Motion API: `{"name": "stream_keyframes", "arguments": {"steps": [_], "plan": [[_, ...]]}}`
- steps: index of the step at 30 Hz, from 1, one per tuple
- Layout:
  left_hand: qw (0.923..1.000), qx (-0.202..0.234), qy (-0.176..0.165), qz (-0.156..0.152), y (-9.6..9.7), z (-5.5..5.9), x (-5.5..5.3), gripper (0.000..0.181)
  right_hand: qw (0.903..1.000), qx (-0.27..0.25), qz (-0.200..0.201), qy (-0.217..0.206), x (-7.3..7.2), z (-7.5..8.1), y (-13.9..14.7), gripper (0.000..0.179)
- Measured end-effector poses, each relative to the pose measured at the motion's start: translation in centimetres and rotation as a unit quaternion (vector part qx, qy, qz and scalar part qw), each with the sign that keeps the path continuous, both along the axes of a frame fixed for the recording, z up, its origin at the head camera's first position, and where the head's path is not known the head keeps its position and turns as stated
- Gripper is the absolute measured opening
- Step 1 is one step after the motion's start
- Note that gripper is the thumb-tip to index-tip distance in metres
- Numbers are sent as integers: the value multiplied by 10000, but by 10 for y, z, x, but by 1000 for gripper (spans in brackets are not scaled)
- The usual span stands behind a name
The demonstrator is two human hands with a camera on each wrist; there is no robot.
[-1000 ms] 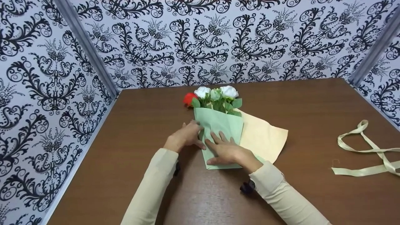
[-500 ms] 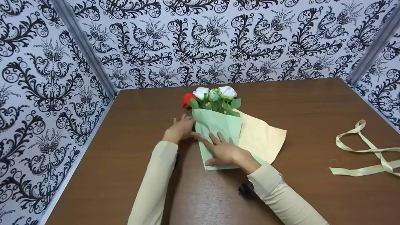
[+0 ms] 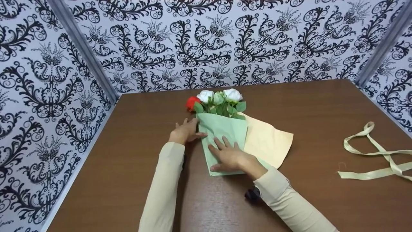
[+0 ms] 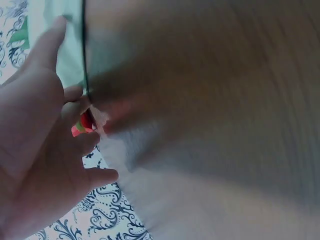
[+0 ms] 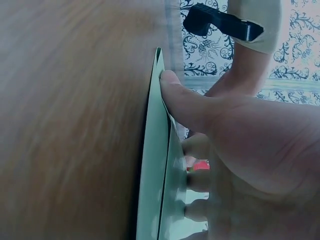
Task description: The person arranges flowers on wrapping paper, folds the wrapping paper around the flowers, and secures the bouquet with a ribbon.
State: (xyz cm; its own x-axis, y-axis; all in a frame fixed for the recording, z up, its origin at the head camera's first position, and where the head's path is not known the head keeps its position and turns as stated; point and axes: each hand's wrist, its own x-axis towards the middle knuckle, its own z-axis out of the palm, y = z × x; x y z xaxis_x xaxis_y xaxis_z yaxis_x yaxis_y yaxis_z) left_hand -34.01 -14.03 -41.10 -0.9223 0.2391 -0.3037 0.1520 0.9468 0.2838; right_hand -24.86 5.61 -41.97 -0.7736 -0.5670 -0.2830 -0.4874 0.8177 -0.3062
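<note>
A bouquet of flowers lies on the table, with a red flower [image 3: 192, 103], a white flower [image 3: 232, 95] and green leaves showing at its top. Green wrapping paper [image 3: 223, 125] is folded over the stems and hides them. Under it, a cream sheet [image 3: 270, 141] spreads out to the right. My right hand [image 3: 230, 157] presses flat on the green paper, fingers spread; in the right wrist view its thumb touches the layered paper edge [image 5: 155, 150]. At the paper's left edge is my left hand [image 3: 186, 132], fingers extended, with the thumb over the green paper.
A pale yellow-green ribbon [image 3: 363, 175] lies loosely looped on the right side of the brown table [image 3: 135, 154]. Patterned walls [image 3: 206, 42] stand behind and at the sides of the table.
My left hand has slid up along the paper's left edge, and its fingers have straightened away from it. The right hand stays on the paper. The view has shifted slightly.
</note>
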Motion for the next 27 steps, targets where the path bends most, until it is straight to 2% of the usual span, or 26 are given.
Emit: {"name": "stream_keyframes", "arguments": {"steps": [5, 12, 17, 21, 24, 27], "plan": [[9991, -373, 160, -126, 1, -2, 0, 82, 10000, 2, 19, -19, 2, -1, -1, 81], [9980, -244, 576, 80, 6, -7, -10, 77, 10000, 38, -42, -53, 4, -1, -2, 82], [9991, -85, 384, 149, 6, -15, -16, 81, 9998, 38, -44, -168, 5, -2, -2, 82], [9990, 241, 277, 238, 3, -14, -19, 85, 9999, 62, -78, -61, 3, 0, -2, 82], [9988, 319, 322, 197, 2, -11, -18, 85, 9999, 88, -89, -6, 2, 1, -1, 83], [9988, 165, 435, 138, 3, -10, -17, 82, 10000, 57, -70, -39, 3, 1, 0, 83]]}}
